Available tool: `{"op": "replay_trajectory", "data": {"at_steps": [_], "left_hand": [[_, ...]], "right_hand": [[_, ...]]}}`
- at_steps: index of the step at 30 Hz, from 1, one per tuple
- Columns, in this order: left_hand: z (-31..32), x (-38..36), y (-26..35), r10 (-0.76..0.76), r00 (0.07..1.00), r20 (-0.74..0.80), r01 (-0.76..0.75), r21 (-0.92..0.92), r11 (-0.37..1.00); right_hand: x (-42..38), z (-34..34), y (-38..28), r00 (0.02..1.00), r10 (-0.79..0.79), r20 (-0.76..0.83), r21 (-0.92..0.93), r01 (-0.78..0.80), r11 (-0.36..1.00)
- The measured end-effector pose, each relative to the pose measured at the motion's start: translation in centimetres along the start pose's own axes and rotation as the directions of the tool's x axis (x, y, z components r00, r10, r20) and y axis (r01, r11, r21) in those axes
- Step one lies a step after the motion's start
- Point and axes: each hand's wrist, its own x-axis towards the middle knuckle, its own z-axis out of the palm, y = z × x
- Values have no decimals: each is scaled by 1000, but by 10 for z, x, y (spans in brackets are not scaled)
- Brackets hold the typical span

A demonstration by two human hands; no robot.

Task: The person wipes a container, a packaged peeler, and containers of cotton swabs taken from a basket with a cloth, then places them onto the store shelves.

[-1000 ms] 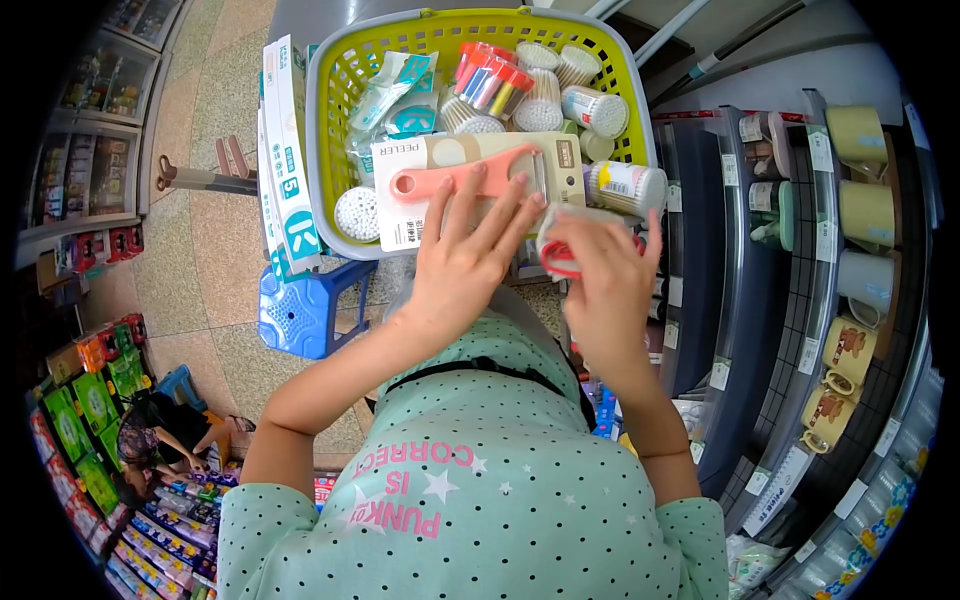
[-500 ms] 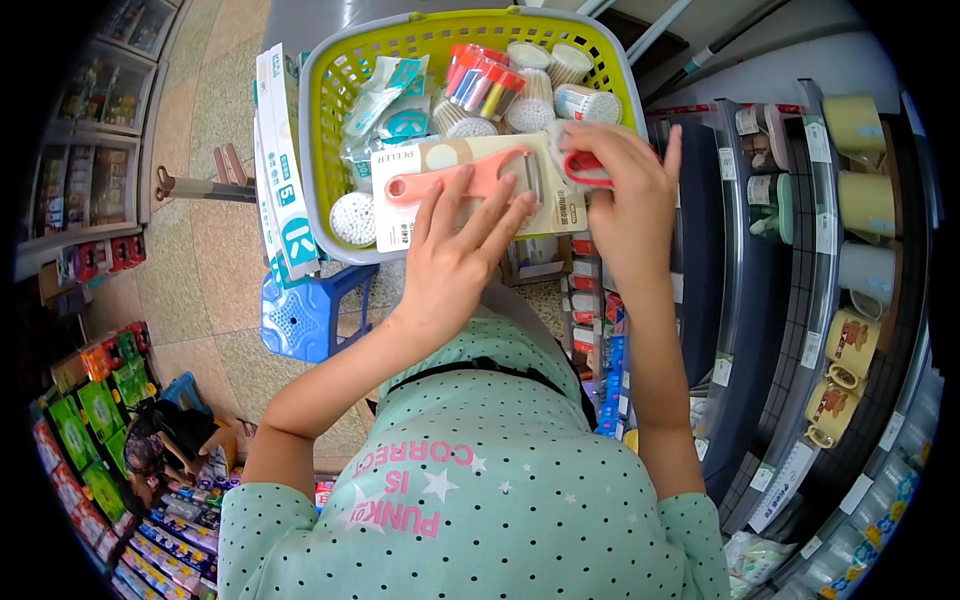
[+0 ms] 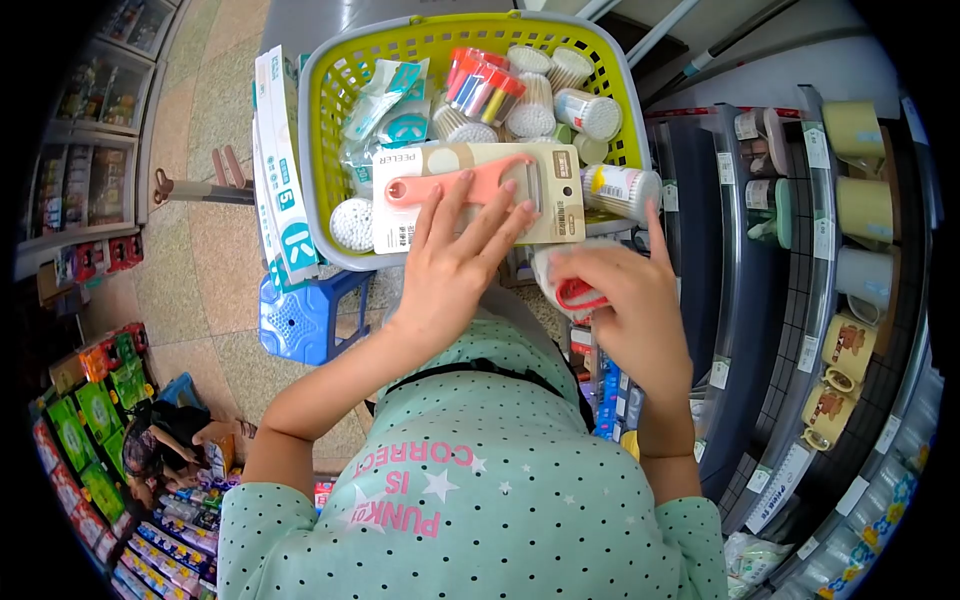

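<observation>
A carded pink peeler (image 3: 460, 185) lies face up across the near side of the yellow-green basket (image 3: 335, 95). My left hand (image 3: 450, 245) rests on the card, fingers spread over the peeler's handle, thumb out of sight. Just in front of the basket's near rim, my right hand (image 3: 625, 300) grips a whitish fuzzy cloth (image 3: 545, 275) with a red edge, its index finger pointing up. Behind the card, the basket holds tubs of cotton swabs (image 3: 588, 113), a red-lidded tub with colourful contents (image 3: 485, 85) and clear teal-printed packets (image 3: 385, 100). Another swab tub (image 3: 622, 192) lies by the right rim.
Long white-and-teal boxes (image 3: 285, 185) stand along the basket's left side. A blue stool (image 3: 300, 320) is below them. Shelves with yellow mugs (image 3: 845, 340) and cups run down the right. At the lower left, a person (image 3: 165, 445) is beside shelved packets.
My right hand has moved down with the cloth, away from the card's right end to below the basket rim, uncovering the swab tub there. My left hand and the peeler have hardly moved.
</observation>
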Motion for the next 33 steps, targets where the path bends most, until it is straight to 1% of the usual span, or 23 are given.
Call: {"op": "replay_trajectory", "data": {"at_steps": [2, 3, 5, 6, 8, 9, 12, 13, 16, 17, 20, 21, 25, 27, 30, 33], "left_hand": [[-7, 1, -8, 20, 999, 32, -18, -55, 998], [-11, 1, -12, 25, 998, 57, -19, -111, 994], [-20, 1, -21, 38, 993, 108, -14, -221, 975], [-24, 3, -23, 40, 991, 128, -7, -242, 970], [-34, 7, -26, 41, 985, 169, 8, -279, 960], [-38, 7, -27, 50, 975, 218, 13, -279, 960], [-39, 3, -18, 30, 978, 205, 29, -282, 959], [-38, 2, -16, 44, 976, 211, 17, -278, 960], [-25, -1, -2, -16, 986, 164, 47, -188, 981], [-19, -3, 4, -48, 989, 141, 75, -193, 978], [-13, 0, 19, -26, 988, 152, 46, -127, 991], [-11, -1, 22, -28, 983, 182, 52, -130, 990], [-14, -13, 17, 3, 986, 166, 25, -167, 986], [-22, -19, 7, 31, 986, 162, 4, -212, 977], [-36, -20, -13, 120, 970, 211, -56, -287, 956], [-41, -22, -30, 134, 971, 200, -63, -328, 943]], "right_hand": [[-6, -8, 1, 999, -2, -47, 111, 7, 994], [-7, -16, -2, 997, 35, -72, 42, -32, 999], [-5, -18, 1, 979, 60, -194, 37, -54, 998], [-3, -18, 3, 965, 72, -254, 35, -65, 997], [1, -15, 4, 959, 104, -263, 42, -96, 994], [2, -11, 5, 956, 111, -273, 62, -98, 993], [4, -4, 7, 958, 125, -259, 85, -106, 991], [4, -2, 7, 958, 130, -255, 89, -110, 990], [5, 2, 9, 958, 131, -254, 102, -108, 989], [5, 4, 10, 958, 130, -257, 106, -106, 989], [5, 9, 14, 950, 136, -280, 130, -103, 986], [4, 10, 15, 949, 138, -285, 132, -104, 986], [1, 8, 16, 943, 150, -298, 133, -115, 984], [-1, 7, 17, 941, 157, -300, 135, -121, 983], [-3, 8, 17, 941, 163, -296, 143, -125, 982], [-5, 10, 17, 945, 166, -283, 149, -127, 981]]}}
